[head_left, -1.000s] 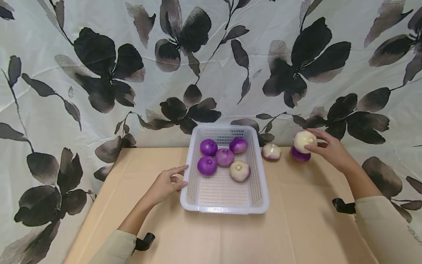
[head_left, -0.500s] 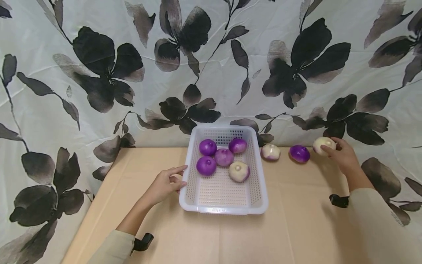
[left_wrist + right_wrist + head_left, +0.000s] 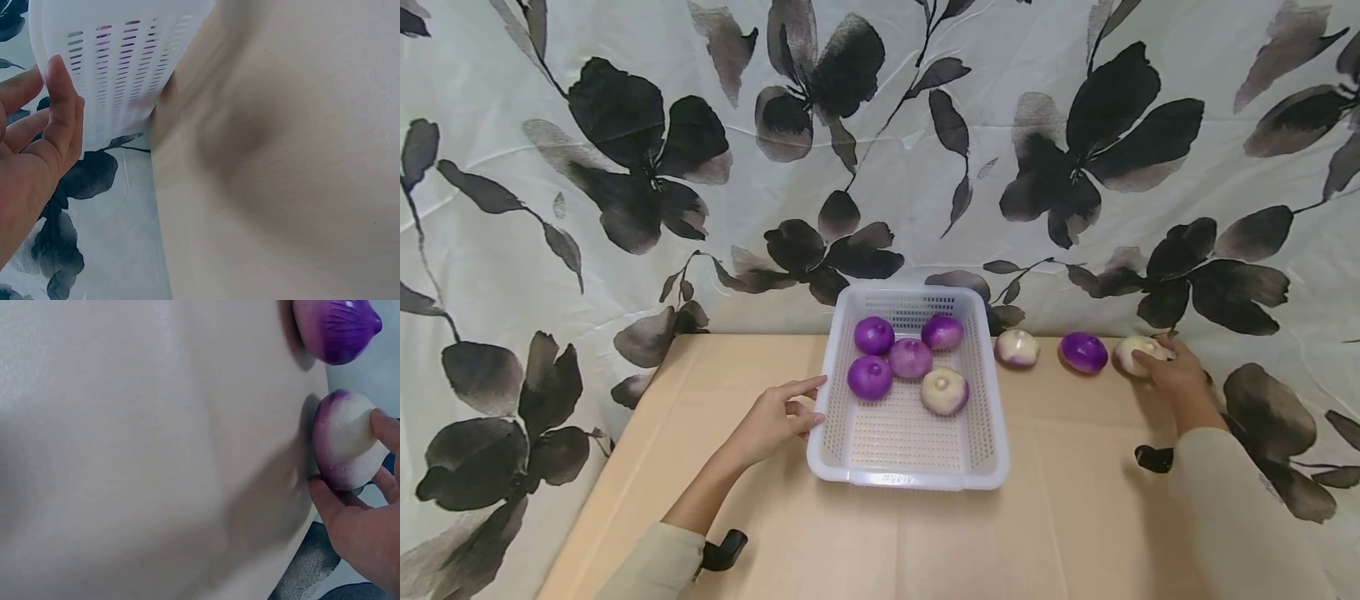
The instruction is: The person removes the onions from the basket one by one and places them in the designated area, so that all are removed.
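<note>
My right hand (image 3: 1182, 377) holds a white-and-purple onion (image 3: 1138, 357) low at the table's back edge. In the right wrist view, the thumb presses its pale top while a fingertip (image 3: 322, 490) reaches its lower side. Beside it lies a glossy purple onion (image 3: 1083, 352), and farther left a whitish one (image 3: 1017, 348). At the left wall of the white plastic basket (image 3: 910, 480), my left hand (image 3: 775, 423) touches the rim with loosely spread fingertips. Inside the basket are several purple onions (image 3: 870, 377) and one whitish onion (image 3: 945, 391), grouped toward the far end.
A tan covering lies over the table (image 3: 1075, 517). Right behind its back edge hangs a white cloth (image 3: 925, 250) with dark flowers. Black wrist mounts (image 3: 724, 550) sit on both forearms.
My right hand has carried the whitish onion rightward from above the purple one, then lowered it at the right end of the row. My left hand stays at the basket rim.
</note>
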The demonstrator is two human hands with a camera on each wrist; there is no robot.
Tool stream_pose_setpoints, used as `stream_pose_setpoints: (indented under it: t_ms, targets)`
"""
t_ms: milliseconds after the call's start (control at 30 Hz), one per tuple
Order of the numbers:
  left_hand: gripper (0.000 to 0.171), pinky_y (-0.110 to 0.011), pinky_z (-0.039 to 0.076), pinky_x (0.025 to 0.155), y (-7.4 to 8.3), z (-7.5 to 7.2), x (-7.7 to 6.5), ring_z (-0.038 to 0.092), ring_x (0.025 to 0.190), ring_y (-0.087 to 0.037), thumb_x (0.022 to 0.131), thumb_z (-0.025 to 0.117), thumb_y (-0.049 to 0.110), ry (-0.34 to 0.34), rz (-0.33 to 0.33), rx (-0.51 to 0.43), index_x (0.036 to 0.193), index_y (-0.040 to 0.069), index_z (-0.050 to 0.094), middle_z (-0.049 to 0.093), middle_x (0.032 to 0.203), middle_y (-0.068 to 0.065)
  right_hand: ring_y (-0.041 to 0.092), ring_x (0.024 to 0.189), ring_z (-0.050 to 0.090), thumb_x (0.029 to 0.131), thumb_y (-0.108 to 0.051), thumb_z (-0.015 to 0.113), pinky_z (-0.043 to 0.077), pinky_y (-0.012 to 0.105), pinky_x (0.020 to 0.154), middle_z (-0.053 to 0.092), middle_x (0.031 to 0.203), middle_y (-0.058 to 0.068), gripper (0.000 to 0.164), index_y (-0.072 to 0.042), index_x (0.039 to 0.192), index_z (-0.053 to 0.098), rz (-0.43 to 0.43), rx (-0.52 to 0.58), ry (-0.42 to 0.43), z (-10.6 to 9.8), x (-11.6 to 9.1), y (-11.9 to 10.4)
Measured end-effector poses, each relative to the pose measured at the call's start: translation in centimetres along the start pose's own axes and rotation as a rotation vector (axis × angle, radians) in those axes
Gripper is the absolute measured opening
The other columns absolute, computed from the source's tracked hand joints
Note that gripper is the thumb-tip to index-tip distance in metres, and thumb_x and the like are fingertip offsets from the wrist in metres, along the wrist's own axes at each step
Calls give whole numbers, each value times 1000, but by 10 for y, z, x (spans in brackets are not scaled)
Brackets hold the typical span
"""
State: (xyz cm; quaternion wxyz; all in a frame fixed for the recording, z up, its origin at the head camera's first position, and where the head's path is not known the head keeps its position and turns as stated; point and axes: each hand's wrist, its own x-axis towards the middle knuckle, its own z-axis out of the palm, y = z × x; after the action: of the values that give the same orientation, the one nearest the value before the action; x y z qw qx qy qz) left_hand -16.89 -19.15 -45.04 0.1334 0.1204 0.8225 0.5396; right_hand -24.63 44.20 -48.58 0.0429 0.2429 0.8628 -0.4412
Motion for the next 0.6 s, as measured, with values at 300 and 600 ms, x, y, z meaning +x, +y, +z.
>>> stream_pose_setpoints:
  t_ms: [300, 600]
  targets:
    - [60, -47, 60, 67, -1, 0, 2, 68, 76, -20, 87, 69, 6, -5, -6, 4, 142, 8, 47, 55, 122, -19, 52, 142, 14, 95, -54, 46, 21, 62, 116, 3, 156, 32, 88, -1, 153, 6, -22, -21, -12, 1, 2, 4]
    - [60, -44, 61, 66, -1, 0, 3, 68, 76, -21, 87, 69, 6, -9, -2, 12, 142, 8, 47, 55, 122, -18, 55, 141, 11, 94, -54, 46, 17, 65, 115, 2, 155, 34, 90, -1, 153, 4, -92, -64, -15, 2, 4, 6]
